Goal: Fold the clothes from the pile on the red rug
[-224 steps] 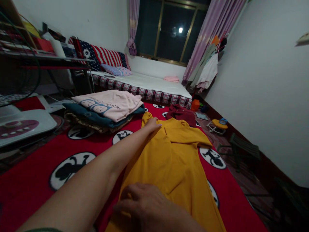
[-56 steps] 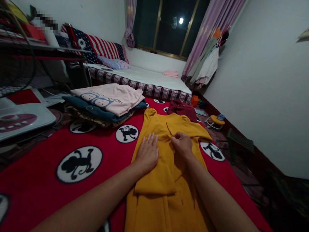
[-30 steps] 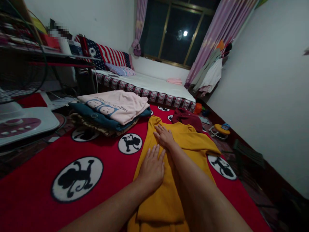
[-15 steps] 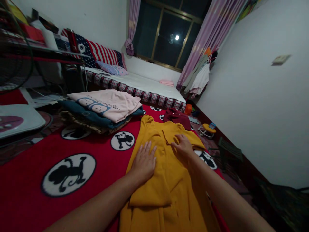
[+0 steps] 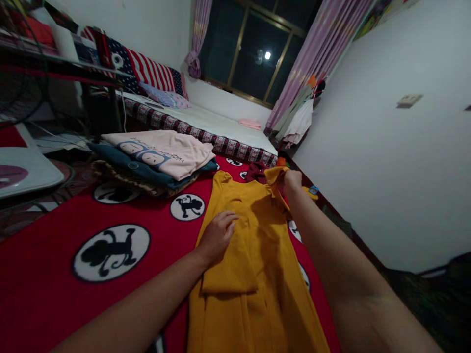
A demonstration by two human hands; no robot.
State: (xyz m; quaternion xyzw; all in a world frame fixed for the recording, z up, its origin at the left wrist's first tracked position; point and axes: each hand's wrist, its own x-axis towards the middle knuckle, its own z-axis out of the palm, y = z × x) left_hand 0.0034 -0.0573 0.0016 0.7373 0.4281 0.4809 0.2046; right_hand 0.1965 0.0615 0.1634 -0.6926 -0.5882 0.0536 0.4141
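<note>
A long mustard-yellow dress lies spread on a red blanket with black monkey figures in white circles. Its left-hand sleeve is folded in over the front. My left hand is over that folded sleeve, fingers slightly bent and apart from the thumb, gripping nothing. Up at the right shoulder, my right hand is closed around the other sleeve, which is lifted off the blanket. A dark red folded garment lies just beyond the collar, partly hidden by the raised sleeve.
Left of the dress is a stack of folded clothes, with a pale pink shirt on top of a teal garment. A bed stands under the window. A cluttered desk is at left; clothes hang by the right wall.
My right hand has taken hold of the right sleeve and raised it up and away from the dress front. My left hand, flat before, has lifted slightly and its fingers have bent.
</note>
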